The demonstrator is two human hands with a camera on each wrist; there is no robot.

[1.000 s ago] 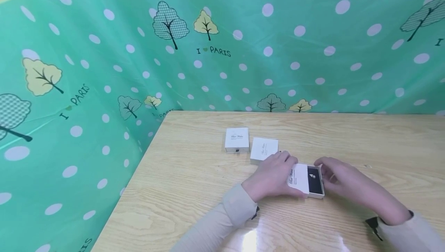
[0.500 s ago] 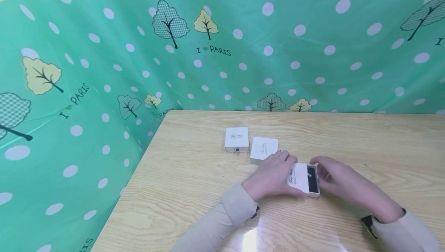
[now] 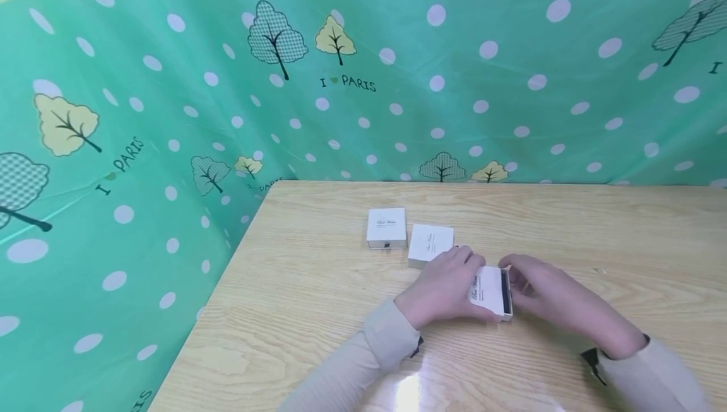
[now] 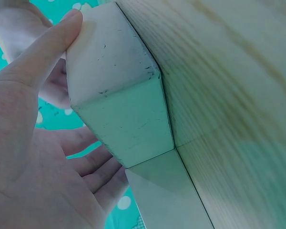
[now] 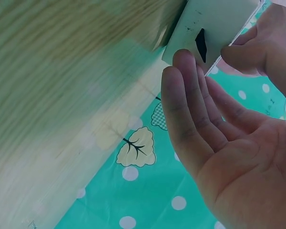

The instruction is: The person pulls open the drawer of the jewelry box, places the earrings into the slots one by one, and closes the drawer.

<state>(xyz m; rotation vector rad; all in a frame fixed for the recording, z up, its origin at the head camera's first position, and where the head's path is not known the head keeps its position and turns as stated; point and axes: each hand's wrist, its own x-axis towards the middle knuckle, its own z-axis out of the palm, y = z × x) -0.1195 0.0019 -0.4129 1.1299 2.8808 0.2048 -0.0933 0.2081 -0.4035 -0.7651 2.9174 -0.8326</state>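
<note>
A white drawer-style jewelry box lies on the table, its printed sleeve (image 3: 488, 290) in my left hand (image 3: 445, 290). The left thumb is along the sleeve's near side (image 4: 117, 52), with the fingers on the far side. From the sleeve's right end sticks out a narrow strip of the drawer (image 3: 507, 295) with black lining. My right hand (image 3: 548, 295) is at that end; in the right wrist view its extended fingers are against the drawer front (image 5: 219, 28), beside a black pull tab (image 5: 201, 45). The thumb is at the front's edge. What lies inside the drawer is hidden.
Two similar white boxes stand behind and left of my left hand: one shut box (image 3: 387, 228) farther left, and a nearer box (image 3: 430, 243) close to my fingers. Beyond the wooden table (image 3: 307, 273) hangs a green dotted cloth (image 3: 352, 115).
My right hand has moved left, and the drawer has slid left into the sleeve. The small shiny piece on the black lining has gone out of sight. The left hand has stayed put.
</note>
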